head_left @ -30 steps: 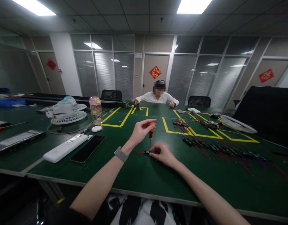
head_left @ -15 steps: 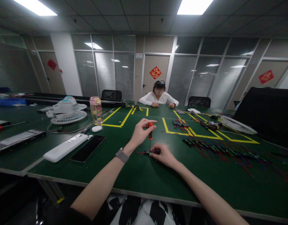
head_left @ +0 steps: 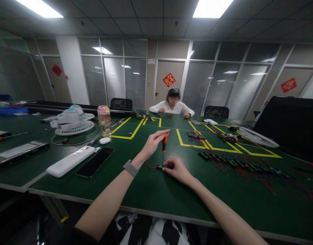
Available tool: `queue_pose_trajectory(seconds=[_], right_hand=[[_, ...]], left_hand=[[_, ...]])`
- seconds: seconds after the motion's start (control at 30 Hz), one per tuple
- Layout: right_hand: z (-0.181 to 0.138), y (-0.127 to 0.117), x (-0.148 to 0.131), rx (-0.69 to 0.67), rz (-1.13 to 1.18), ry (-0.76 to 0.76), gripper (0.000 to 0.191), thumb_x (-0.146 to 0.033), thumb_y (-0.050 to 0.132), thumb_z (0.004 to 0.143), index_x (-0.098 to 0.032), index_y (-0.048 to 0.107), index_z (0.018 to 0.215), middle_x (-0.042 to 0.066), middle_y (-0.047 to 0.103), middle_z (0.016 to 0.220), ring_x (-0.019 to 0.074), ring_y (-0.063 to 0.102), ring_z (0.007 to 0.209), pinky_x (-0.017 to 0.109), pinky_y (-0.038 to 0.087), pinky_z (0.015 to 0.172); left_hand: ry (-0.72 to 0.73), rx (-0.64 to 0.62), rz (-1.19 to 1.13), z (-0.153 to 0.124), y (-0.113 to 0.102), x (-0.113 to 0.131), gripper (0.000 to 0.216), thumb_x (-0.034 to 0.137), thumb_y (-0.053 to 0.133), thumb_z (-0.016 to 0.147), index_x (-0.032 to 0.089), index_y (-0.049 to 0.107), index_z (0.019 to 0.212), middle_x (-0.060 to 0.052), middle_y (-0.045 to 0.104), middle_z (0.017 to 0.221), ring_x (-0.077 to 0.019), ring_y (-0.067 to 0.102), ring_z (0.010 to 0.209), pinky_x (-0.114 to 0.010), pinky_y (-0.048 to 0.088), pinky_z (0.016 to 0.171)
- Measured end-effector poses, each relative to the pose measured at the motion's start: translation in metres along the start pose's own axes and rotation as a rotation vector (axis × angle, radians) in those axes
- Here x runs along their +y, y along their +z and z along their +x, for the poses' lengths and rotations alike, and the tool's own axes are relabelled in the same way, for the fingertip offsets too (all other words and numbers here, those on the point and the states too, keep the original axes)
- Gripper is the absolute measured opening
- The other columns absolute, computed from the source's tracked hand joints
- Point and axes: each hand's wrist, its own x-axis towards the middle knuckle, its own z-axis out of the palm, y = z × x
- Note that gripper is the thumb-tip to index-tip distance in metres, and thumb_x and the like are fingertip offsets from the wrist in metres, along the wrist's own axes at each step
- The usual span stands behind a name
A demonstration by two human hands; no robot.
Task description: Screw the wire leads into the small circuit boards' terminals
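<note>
Left hand [head_left: 154, 141] closed around the handle top of an upright screwdriver [head_left: 164, 144]; right hand [head_left: 179, 169] pinching a small wired board [head_left: 160, 166] on the green table [head_left: 151, 195]; best to hold the screwdriver vertical, the board steady

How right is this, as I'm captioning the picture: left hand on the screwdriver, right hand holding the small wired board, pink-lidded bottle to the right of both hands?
Almost: the left hand is on the screwdriver and the right hand holds the small wired board, but the head view shows the pink-lidded bottle left of both hands, not right.
</note>
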Motion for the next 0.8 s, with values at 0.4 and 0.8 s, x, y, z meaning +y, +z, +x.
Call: queue_pose_trajectory(seconds=[0.4, 0.8], right_hand=[[0.001, 0.0001, 0.0006, -0.009, -0.001, 0.023, 0.008, -0.013, 0.071, 0.07, -0.014, 0.07, 0.078, 0.002, 0.061, 0.075, 0.0135, 0.056, 0.068, 0.024, 0.042, 0.064], [0.0005, -0.0008, -0.0006, 0.001, 0.004, 0.028, 0.006, -0.013, 0.072, 0.07, -0.015, 0.071, 0.076, 0.001, 0.06, 0.074, 0.0137, 0.056, 0.069, 0.025, 0.043, 0.064]], left_hand=[[0.008, 0.012, 0.066, -0.001, 0.0016, 0.0013, 0.031, 0.031, 0.054, 0.086, 0.017, 0.067, 0.11, -0.009, 0.063, 0.107, -0.018, 0.061, 0.097, -0.03, 0.048, 0.086], [0.008, 0.018, 0.071, -0.0008, 0.0019, 0.0026, 0.031, 0.032, 0.057, 0.084, 0.019, 0.068, 0.11, -0.008, 0.065, 0.107, -0.0181, 0.06, 0.099, -0.03, 0.047, 0.087]])
